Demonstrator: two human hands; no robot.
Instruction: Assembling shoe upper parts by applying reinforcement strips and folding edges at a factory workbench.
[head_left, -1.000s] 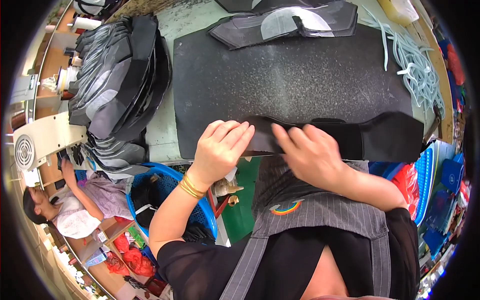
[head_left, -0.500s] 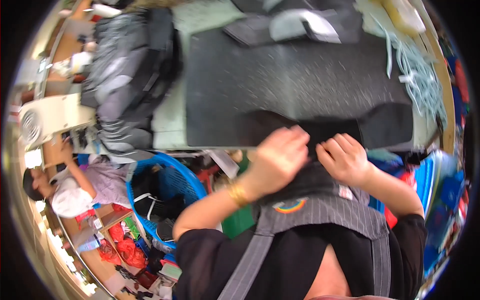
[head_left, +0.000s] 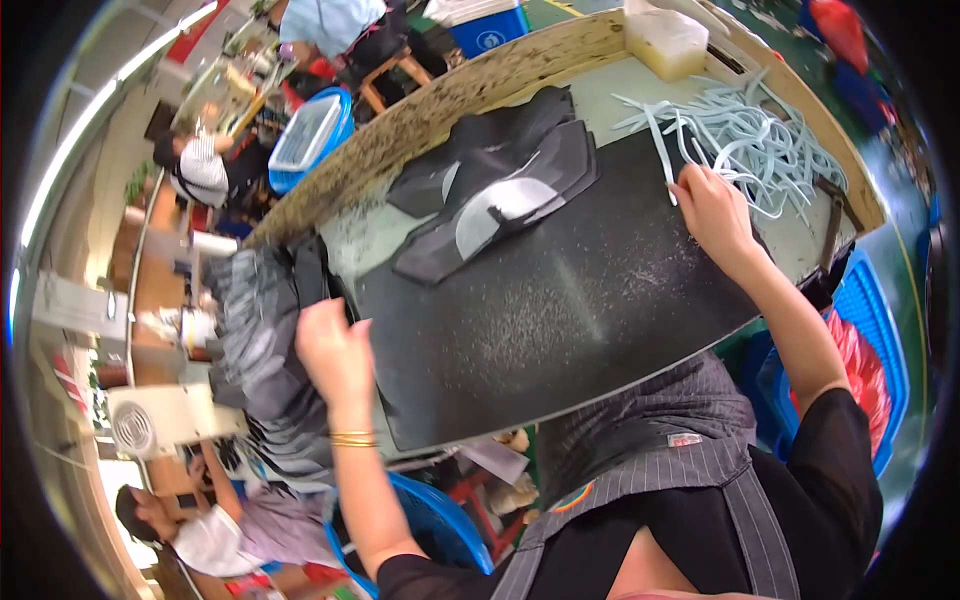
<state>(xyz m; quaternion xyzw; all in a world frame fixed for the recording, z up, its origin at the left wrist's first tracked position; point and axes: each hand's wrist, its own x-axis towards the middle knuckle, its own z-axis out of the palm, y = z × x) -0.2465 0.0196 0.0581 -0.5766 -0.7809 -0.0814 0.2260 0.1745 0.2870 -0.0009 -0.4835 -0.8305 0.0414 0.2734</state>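
My left hand [head_left: 337, 355] is smeared by motion over the right side of a pile of black fabric pieces [head_left: 265, 350]; its fingertips are hard to make out. On the far right, my right hand [head_left: 712, 215] is pinched at the near end of a pale blue strip [head_left: 659, 155]. That strip lies beside a loose heap of the same strips [head_left: 770, 150]. Between my hands is a black board [head_left: 620, 330] speckled with pale crumbs. Flat black pieces with pale grey patches [head_left: 505, 212] lie across its far edge.
A raised wooden border [head_left: 440, 115] runs behind the table. A clear bag with yellowish contents [head_left: 668, 42] stands at its far corner. Blue baskets stand below, one near left [head_left: 430, 520], one at right [head_left: 870, 330]. A seated person [head_left: 230, 530] is at the left.
Both hands have left the black piece at the board's front edge and spread apart, left to the pile, right to the strips. That piece no longer shows there. The view has turned.
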